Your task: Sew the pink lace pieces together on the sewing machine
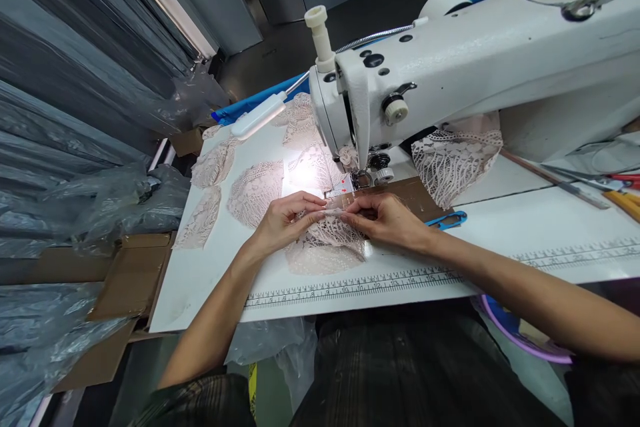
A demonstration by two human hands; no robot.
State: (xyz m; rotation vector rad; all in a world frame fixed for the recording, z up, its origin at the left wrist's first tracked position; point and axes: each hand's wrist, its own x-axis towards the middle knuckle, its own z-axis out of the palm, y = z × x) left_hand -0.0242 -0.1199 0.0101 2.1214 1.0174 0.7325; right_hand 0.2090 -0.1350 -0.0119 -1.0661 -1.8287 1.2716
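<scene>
Our left hand point(290, 219) and right hand point(387, 219) work near each other, thumbs and fingers pinched on the upper edge of a pale pink lace piece point(327, 257). A short stretch of that edge shows between our fingertips; our fingers cover the rest, so we cannot tell how it is folded. The lace piece lies on the white worktop point(195, 287), just on our side of the presser foot point(363, 179) of the white sewing machine point(450, 73), its lower part spread towards the printed ruler point(345, 289) along our edge.

Beside our right hand, a brown panel point(415, 193) lies flat, with blue snips point(453, 220) at its near edge. Another lace panel point(457, 157) hangs over its right end, under the machine's arm. Left of our left hand lies a rounded lace cup point(256, 193), with narrower lace strips point(200, 219) farther left. Beyond them, a slim lamp point(260, 116) lights the cloth.
</scene>
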